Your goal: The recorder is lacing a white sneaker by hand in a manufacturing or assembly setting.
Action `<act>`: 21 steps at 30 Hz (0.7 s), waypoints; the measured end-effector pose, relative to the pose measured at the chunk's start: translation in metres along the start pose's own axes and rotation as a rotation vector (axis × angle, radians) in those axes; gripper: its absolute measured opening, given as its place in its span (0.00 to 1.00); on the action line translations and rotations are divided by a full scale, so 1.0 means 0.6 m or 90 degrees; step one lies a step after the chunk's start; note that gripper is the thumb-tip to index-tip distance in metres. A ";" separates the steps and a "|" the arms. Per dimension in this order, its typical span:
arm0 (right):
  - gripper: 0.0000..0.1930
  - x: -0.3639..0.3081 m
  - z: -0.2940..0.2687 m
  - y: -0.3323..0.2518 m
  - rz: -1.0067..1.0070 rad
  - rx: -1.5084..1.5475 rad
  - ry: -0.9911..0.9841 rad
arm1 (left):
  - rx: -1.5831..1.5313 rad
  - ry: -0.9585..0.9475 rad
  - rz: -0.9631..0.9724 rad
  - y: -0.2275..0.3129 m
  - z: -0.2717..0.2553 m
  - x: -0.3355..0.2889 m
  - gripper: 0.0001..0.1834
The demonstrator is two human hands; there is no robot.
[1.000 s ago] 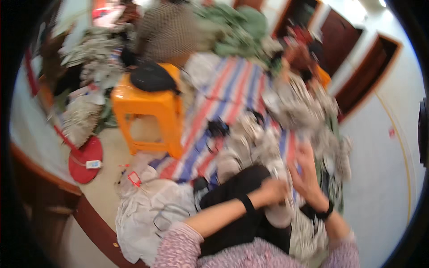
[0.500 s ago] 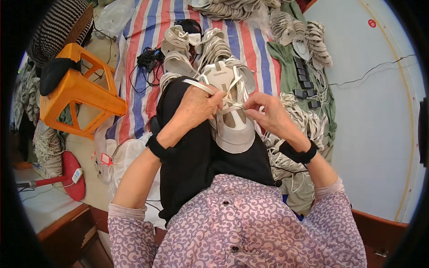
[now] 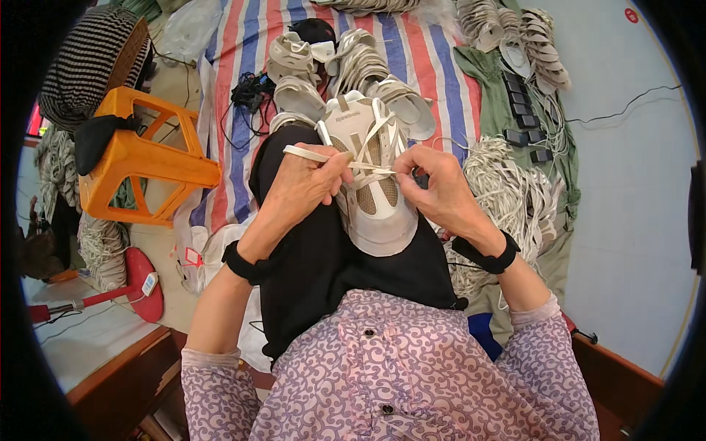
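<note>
A light grey and beige shoe upper [image 3: 382,229] lies across my thighs, its rounded toe toward me and its tongue pointing away. White shoelace [image 3: 365,168] runs across the mesh middle and through the side eyelets. My left hand [image 3: 303,178] is closed, pinching the lace between thumb and forefinger; a loose length sticks out over its back to the left. On the other side my right hand [image 3: 435,182] pinches the lace close to the upper's right edge. The stretch of lace between both hands looks taut. The right fingertips partly cover the lace end.
Stacked shoe uppers [image 3: 358,65] lie on a striped sheet [image 3: 246,44] ahead. Bundled white laces [image 3: 500,180] and black blocks [image 3: 521,110] are at the right on green cloth. An orange stool [image 3: 132,173] stands left, near a red round base [image 3: 145,285].
Both hands have moved slightly apart, drawing the lace straighter across the upper. My left hand has shifted left and a little lower. The whole view has shifted slightly.
</note>
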State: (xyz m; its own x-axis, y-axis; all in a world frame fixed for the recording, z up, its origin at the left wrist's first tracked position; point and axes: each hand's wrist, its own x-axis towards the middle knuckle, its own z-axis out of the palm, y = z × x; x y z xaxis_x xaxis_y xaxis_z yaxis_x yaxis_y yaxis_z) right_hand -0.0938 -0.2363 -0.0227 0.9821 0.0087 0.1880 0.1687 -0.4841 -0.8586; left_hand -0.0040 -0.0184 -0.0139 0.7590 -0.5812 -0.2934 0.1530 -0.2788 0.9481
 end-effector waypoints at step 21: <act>0.06 0.045 -0.062 0.008 0.298 0.412 -0.230 | -0.446 0.239 -0.035 -0.009 -0.275 -0.084 0.06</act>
State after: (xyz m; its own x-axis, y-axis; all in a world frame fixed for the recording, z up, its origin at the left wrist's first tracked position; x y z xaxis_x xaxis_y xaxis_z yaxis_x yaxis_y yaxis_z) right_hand -0.0694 -0.2712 -0.0041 0.9103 0.2629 -0.3198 -0.3515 0.0826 -0.9325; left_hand 0.0614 0.1389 0.0159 0.8824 -0.2494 -0.3991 0.4638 0.3181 0.8268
